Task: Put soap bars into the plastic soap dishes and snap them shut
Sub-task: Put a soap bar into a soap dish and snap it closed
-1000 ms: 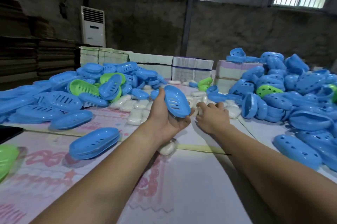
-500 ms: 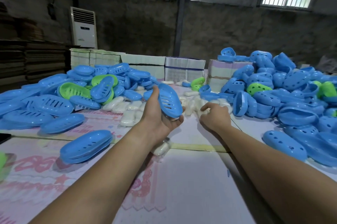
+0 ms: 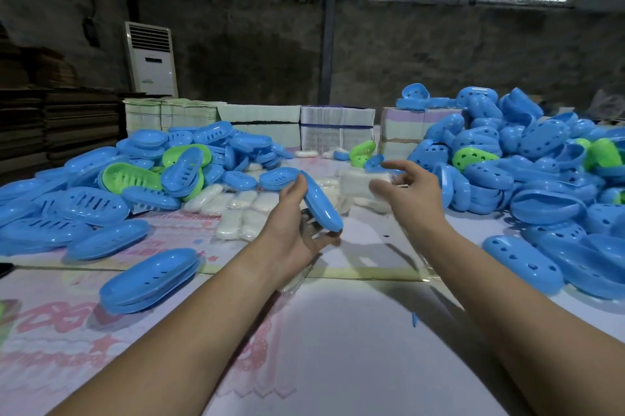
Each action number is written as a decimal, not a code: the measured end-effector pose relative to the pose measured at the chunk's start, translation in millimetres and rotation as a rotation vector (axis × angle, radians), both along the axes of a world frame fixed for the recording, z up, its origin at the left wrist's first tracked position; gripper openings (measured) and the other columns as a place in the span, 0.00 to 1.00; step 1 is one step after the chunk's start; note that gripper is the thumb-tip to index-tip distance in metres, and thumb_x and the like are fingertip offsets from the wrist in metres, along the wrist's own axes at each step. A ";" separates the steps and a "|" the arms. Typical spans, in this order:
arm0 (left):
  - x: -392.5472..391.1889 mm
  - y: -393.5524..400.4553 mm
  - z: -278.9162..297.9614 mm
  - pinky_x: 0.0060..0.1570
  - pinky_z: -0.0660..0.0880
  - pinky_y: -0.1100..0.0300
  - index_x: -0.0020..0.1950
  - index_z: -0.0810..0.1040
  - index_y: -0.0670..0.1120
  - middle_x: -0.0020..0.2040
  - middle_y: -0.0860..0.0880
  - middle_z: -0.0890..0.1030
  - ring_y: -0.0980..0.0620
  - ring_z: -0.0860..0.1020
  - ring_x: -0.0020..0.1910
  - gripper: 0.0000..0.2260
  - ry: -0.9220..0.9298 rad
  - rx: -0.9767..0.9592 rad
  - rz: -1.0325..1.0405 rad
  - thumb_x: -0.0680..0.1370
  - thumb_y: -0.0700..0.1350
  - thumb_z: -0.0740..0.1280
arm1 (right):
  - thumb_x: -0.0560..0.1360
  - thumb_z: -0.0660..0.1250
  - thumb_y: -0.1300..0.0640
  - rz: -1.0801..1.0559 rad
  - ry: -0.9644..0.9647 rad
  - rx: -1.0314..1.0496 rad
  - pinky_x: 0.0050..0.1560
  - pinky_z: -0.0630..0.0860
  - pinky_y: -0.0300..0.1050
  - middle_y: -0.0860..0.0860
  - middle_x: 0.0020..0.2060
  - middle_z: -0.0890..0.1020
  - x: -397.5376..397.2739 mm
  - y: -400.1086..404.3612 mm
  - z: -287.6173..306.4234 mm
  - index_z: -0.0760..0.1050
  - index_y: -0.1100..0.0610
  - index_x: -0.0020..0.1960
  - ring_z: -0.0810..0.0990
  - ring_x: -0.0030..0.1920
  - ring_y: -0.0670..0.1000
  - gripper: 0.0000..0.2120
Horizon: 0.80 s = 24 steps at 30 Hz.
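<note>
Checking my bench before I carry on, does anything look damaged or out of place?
One small oddity: a small blue plastic fragment lies alone on the white table covering between the forearms, apart from the heaped dishes. It may be a broken-off chip. Nothing else stands out.

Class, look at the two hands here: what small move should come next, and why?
Probably bring the right hand across and lay its soap bar into the blue dish half. The left hand holds that half on edge, with no soap seen in it.
</note>
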<state>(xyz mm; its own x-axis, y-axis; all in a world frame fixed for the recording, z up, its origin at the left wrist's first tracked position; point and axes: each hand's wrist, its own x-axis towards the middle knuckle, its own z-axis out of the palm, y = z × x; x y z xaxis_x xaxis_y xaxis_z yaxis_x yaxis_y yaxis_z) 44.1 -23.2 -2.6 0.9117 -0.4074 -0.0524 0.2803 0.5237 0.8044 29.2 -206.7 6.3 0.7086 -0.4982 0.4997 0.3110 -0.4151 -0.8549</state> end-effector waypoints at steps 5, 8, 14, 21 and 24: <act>2.1 1.2 -1.4 0.46 0.84 0.46 0.76 0.68 0.47 0.56 0.39 0.82 0.42 0.86 0.46 0.24 -0.014 -0.075 -0.025 0.82 0.54 0.65 | 0.69 0.77 0.62 0.175 -0.138 0.000 0.36 0.73 0.29 0.44 0.35 0.78 -13.4 45.8 4.8 0.80 0.44 0.46 0.76 0.33 0.35 0.14; 4.2 6.6 0.4 0.55 0.81 0.39 0.75 0.69 0.47 0.63 0.35 0.80 0.35 0.83 0.58 0.23 0.027 -0.166 -0.055 0.81 0.51 0.68 | 0.72 0.76 0.61 0.255 -0.104 -0.026 0.38 0.73 0.29 0.43 0.34 0.79 -15.8 55.7 -1.5 0.82 0.51 0.46 0.76 0.34 0.36 0.07; 6.6 6.0 -3.4 0.48 0.83 0.41 0.74 0.69 0.48 0.50 0.39 0.86 0.37 0.85 0.52 0.22 -0.016 -0.149 -0.049 0.81 0.50 0.67 | 0.79 0.67 0.60 0.453 -0.076 -0.038 0.46 0.74 0.28 0.41 0.41 0.86 -18.5 49.5 1.8 0.83 0.50 0.49 0.82 0.46 0.38 0.07; 7.1 4.5 -2.7 0.48 0.83 0.41 0.74 0.69 0.49 0.54 0.37 0.85 0.36 0.85 0.53 0.23 -0.075 -0.172 -0.031 0.81 0.51 0.68 | 0.79 0.68 0.57 0.502 -0.008 -0.093 0.46 0.71 0.25 0.43 0.44 0.86 -19.4 45.6 5.9 0.85 0.48 0.49 0.81 0.48 0.38 0.08; 5.5 0.0 3.6 0.45 0.84 0.42 0.74 0.71 0.44 0.56 0.35 0.84 0.36 0.85 0.52 0.26 -0.002 -0.216 -0.029 0.79 0.53 0.68 | 0.80 0.65 0.54 0.573 -0.031 -0.064 0.50 0.72 0.26 0.44 0.47 0.86 -19.3 41.6 7.0 0.84 0.47 0.51 0.81 0.51 0.39 0.09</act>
